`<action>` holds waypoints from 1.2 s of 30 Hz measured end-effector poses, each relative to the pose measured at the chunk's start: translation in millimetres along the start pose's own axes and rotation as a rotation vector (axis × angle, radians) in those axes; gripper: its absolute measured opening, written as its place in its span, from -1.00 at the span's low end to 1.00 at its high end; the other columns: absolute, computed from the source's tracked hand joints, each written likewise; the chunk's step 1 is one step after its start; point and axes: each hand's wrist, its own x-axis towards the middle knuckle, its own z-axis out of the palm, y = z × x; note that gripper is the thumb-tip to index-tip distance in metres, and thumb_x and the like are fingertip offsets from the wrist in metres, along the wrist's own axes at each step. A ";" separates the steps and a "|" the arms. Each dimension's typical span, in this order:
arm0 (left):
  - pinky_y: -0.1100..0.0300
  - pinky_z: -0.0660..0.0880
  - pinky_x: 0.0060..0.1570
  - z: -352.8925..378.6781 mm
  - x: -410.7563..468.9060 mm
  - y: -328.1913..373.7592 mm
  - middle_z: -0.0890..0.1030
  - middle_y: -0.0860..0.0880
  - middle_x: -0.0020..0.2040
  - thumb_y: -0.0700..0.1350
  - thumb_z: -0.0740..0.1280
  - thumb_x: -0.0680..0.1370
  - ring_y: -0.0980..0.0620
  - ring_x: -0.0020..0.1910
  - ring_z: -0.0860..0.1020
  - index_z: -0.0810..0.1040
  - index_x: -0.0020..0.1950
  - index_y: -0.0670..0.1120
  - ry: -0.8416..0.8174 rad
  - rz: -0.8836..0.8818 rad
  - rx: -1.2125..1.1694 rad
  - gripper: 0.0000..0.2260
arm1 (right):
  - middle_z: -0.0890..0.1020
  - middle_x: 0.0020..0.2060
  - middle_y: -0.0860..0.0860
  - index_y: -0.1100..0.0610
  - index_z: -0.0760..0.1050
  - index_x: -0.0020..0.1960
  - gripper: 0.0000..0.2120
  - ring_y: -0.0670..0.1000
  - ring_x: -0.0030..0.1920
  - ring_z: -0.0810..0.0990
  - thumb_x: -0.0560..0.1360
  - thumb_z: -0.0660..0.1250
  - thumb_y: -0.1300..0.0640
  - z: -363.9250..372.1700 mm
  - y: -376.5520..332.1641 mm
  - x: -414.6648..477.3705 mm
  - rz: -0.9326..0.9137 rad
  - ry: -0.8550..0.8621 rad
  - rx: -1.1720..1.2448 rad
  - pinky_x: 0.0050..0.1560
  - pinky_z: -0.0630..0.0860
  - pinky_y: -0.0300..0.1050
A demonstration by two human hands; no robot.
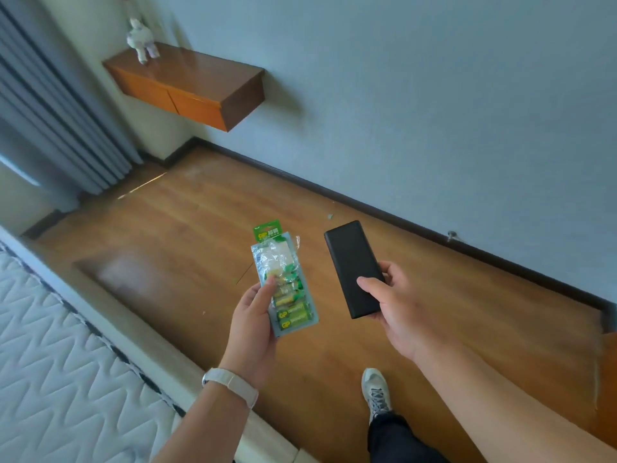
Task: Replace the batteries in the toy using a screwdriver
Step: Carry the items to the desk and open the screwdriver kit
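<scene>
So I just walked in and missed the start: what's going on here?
A person stands on a wooden floor beside a mattress. Their left hand holds a pack of batteries whose plastic looks torn open at the top. Their right hand holds a flat black box. A small toy figure sits on a wall cabinet ahead, untouched. No screwdriver is in sight.

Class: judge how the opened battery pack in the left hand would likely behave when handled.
The battery pack probably flexes: its torn, crinkled film looks thin. Likely bottom-heavy, since batteries sit only in its lower half; some might slip out.
</scene>
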 end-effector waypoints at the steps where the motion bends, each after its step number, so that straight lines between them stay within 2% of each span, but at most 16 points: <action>1: -0.02 0.64 -0.11 10.4 11.9 4.7 0.69 -0.22 0.16 0.04 0.41 0.55 -0.19 0.05 0.70 0.51 0.34 -0.20 0.024 0.008 -0.013 -0.54 | 0.70 -0.11 -0.04 0.01 0.48 0.13 -0.76 0.02 -0.11 0.71 0.50 0.41 0.17 -3.4 -8.2 18.9 0.010 -0.026 -0.006 -0.15 0.62 0.02; 4: -0.04 0.65 -0.09 44.1 47.8 23.0 0.68 -0.22 0.16 0.04 0.44 0.50 -0.20 0.08 0.69 0.52 0.34 -0.19 0.089 0.045 -0.049 -0.50 | 0.70 -0.15 -0.09 0.00 0.48 0.13 -0.78 -0.03 -0.14 0.71 0.53 0.38 0.19 -15.7 -36.2 71.8 0.030 -0.097 -0.034 -0.25 0.58 -0.14; 7: -0.10 0.65 -0.03 76.2 78.9 41.0 0.68 -0.22 0.17 0.02 0.44 0.53 -0.22 0.10 0.68 0.53 0.33 -0.18 0.136 0.087 -0.084 -0.55 | 0.69 -0.10 -0.06 -0.01 0.47 0.13 -0.78 -0.05 -0.14 0.71 0.53 0.39 0.19 -24.0 -66.3 119.4 0.033 -0.146 -0.054 -0.29 0.58 -0.20; 11: -0.09 0.65 -0.06 104.4 105.8 62.3 0.69 -0.21 0.14 0.02 0.44 0.55 -0.22 0.08 0.69 0.54 0.30 -0.17 0.192 0.116 -0.077 -0.59 | 0.69 -0.09 -0.06 -0.02 0.47 0.14 -0.76 -0.05 -0.14 0.71 0.52 0.40 0.17 -19.4 -99.2 169.2 0.024 -0.207 -0.069 -0.29 0.58 -0.21; 16: -0.06 0.65 -0.04 105.8 128.3 90.9 0.70 -0.19 0.15 0.02 0.41 0.57 -0.20 0.10 0.69 0.53 0.33 -0.16 0.259 0.130 -0.104 -0.60 | 0.70 -0.09 -0.06 0.00 0.47 0.16 -0.74 -0.02 -0.10 0.71 0.51 0.40 0.14 10.6 -121.7 209.6 0.031 -0.287 -0.082 -0.22 0.60 -0.13; 20: -0.01 0.66 -0.14 92.5 153.4 116.7 0.70 -0.19 0.14 -0.02 0.41 0.59 -0.20 0.08 0.70 0.53 0.32 -0.16 0.293 0.160 -0.149 -0.64 | 0.69 -0.04 -0.02 0.02 0.48 0.17 -0.75 0.01 -0.06 0.71 0.52 0.39 0.17 47.2 -134.6 236.9 0.041 -0.326 -0.105 -0.17 0.62 -0.07; 25: -0.14 0.65 0.01 58.9 203.2 151.0 0.71 -0.17 0.12 -0.03 0.42 0.58 -0.20 0.07 0.70 0.54 0.32 -0.15 0.294 0.165 -0.167 -0.64 | 0.68 0.02 0.04 0.05 0.48 0.18 -0.73 0.05 -0.05 0.71 0.51 0.40 0.18 103.6 -143.9 276.5 0.027 -0.316 -0.122 -0.16 0.62 -0.03; 27: -0.14 0.65 0.01 40.9 229.1 172.0 0.71 -0.18 0.12 -0.03 0.42 0.57 -0.20 0.07 0.70 0.54 0.32 -0.15 0.276 0.172 -0.169 -0.64 | 0.69 0.02 0.03 0.03 0.49 0.18 -0.73 0.05 -0.04 0.71 0.50 0.41 0.17 132.4 -148.2 298.1 0.006 -0.303 -0.127 -0.13 0.65 0.03; 31: -0.08 0.66 -0.07 -4.9 277.9 228.4 0.71 -0.19 0.11 -0.02 0.43 0.57 -0.19 0.02 0.71 0.56 0.30 -0.17 0.235 0.159 -0.162 -0.64 | 0.70 -0.01 -0.02 -0.02 0.51 0.16 -0.68 0.05 -0.01 0.70 0.41 0.43 0.07 203.7 -158.5 339.1 -0.016 -0.265 -0.131 0.00 0.66 0.15; 34: -0.09 0.67 -0.06 -41.0 310.4 276.8 0.71 -0.18 0.10 0.00 0.43 0.56 -0.19 0.03 0.71 0.56 0.28 -0.15 0.242 0.169 -0.130 -0.64 | 0.71 -0.08 -0.10 -0.06 0.52 0.12 -0.60 0.01 -0.03 0.71 0.30 0.44 -0.04 261.5 -171.4 363.8 -0.037 -0.275 -0.158 -0.05 0.66 0.10; 36: -0.04 0.67 -0.12 -61.2 331.2 308.6 0.71 -0.18 0.11 0.01 0.42 0.56 -0.19 0.04 0.71 0.55 0.28 -0.15 0.230 0.193 -0.104 -0.64 | 0.70 -0.09 -0.10 -0.06 0.52 0.11 -0.60 0.02 -0.03 0.70 0.29 0.44 -0.06 296.1 -178.9 380.1 -0.063 -0.274 -0.151 -0.08 0.67 0.08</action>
